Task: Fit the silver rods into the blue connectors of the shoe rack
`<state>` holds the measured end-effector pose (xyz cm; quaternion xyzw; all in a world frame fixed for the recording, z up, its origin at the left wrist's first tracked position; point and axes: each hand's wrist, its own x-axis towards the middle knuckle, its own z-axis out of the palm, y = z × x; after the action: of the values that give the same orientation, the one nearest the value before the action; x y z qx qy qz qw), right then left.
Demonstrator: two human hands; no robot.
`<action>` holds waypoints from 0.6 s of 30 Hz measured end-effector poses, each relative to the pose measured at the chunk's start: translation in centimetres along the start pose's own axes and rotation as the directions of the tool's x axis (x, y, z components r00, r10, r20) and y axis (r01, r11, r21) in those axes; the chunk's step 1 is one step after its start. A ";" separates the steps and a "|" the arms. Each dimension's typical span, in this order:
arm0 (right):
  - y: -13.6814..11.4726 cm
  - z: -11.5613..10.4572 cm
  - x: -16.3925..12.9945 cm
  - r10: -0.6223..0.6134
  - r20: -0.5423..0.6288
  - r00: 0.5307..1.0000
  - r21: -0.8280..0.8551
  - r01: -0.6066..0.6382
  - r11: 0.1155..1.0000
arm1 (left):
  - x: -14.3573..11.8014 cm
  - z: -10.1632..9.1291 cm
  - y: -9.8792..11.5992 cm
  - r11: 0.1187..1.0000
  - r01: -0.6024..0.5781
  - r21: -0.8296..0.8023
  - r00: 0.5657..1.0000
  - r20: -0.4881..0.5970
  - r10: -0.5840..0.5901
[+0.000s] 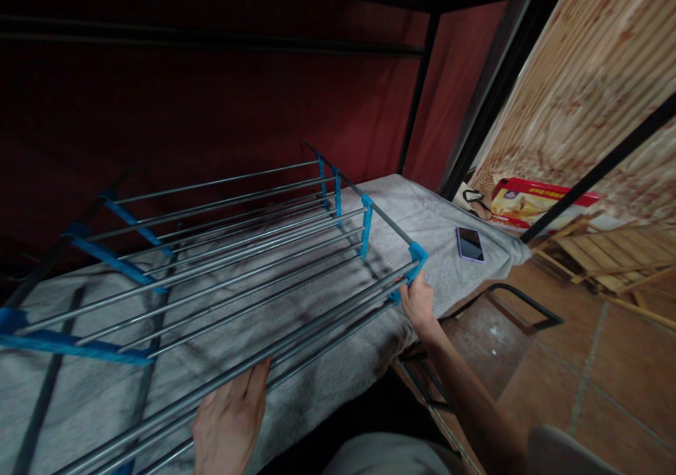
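A shoe rack [222,278] of grey metal tubes and blue plastic joints lies on a grey blanket [338,299] spread over a bed. My left hand [232,415] is closed around the tubes along its near side, with the fingertips hidden beneath them. At the near right corner my right hand [419,299] grips the rack by a blue plastic connector [418,255] and the tube end there. Most of that hand's fingers are hidden behind the connector. Thinner dark poles run through the blue joints at both ends.
A phone [470,243] lies on the blanket to the right. Beyond the bed's end are a red and yellow box [539,202] and a folded wooden frame [617,253]. A chair [486,341] stands beside the bed on the tiled floor [596,383]. Black metal posts [489,102] frame the bed.
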<state>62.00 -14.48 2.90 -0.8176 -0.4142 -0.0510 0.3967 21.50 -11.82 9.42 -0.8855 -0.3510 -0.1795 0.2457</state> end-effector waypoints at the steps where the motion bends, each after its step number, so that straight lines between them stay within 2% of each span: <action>1: 0.0 0.0 0.0 -0.005 -0.005 1.000 -0.002 0.005 1.000 | -0.1 0.0 0.0 1.000 0.004 0.003 1.000 0.016 -0.004; 6: 0.2 0.3 0.0 -0.025 -0.026 0.999 -0.017 0.025 1.000 | -0.3 0.1 -0.1 1.000 -0.002 0.006 1.000 -0.021 0.002; 18: 0.2 0.1 0.2 -0.075 -0.048 0.996 -0.012 0.074 0.997 | -0.3 0.5 -0.2 1.000 -0.006 -0.003 1.000 -0.029 0.006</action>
<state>62.24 -14.38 2.74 -0.8021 -0.4345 -0.0877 0.4003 21.20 -11.55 8.98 -0.8843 -0.3443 -0.1923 0.2501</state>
